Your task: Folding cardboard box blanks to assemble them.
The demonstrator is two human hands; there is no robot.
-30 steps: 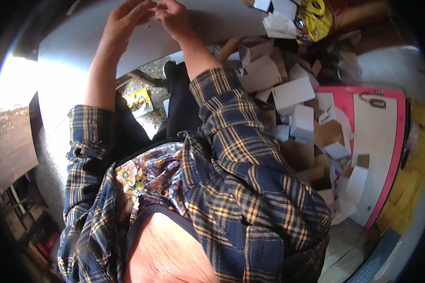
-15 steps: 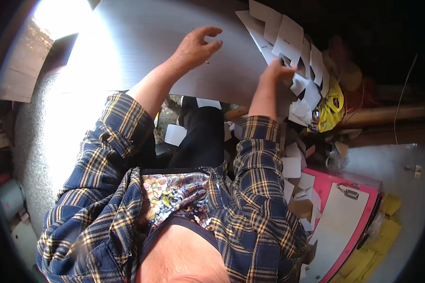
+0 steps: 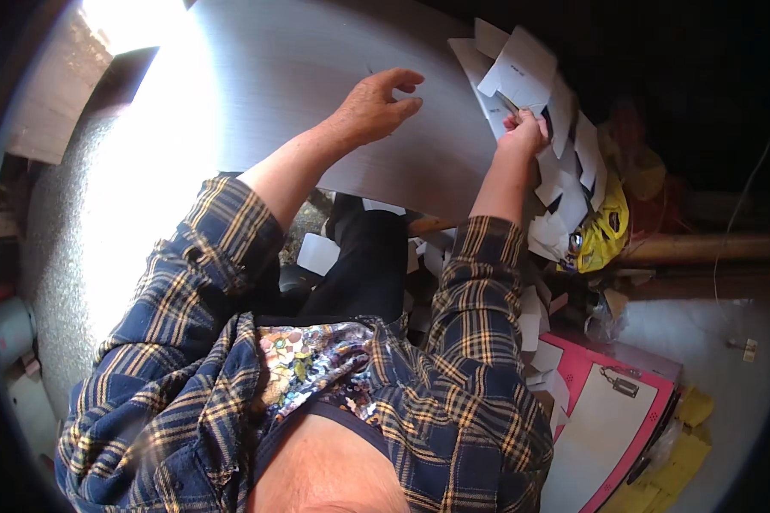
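My left hand point(image 3: 373, 109) hovers over the grey tabletop point(image 3: 282, 94). Its fingers are curved and the thumb stands apart, with nothing seen between them. At the table's right end, my right hand point(image 3: 524, 132) is closed round a thin, pointed tool point(image 3: 508, 103) whose exact kind I cannot make out. The tool's tip reaches the lower edge of a white folded-card piece point(image 3: 526, 68), which lies tilted on a heap of similar white card pieces point(image 3: 563, 179). Part of the heap is hidden behind the hand.
Right of the heap hangs a yellow plastic bag point(image 3: 606, 227) near a wooden pole point(image 3: 701, 248). A pink-and-white box point(image 3: 599, 427) sits at lower right beside yellow material point(image 3: 672, 470). White card scraps point(image 3: 316, 254) lie below the table's near edge. Strong sunlight falls at left.
My right hand has moved slightly right, its tool now against the white card piece. The upper card piece sits at a different tilt. My left hand has shifted a little right and nearer.
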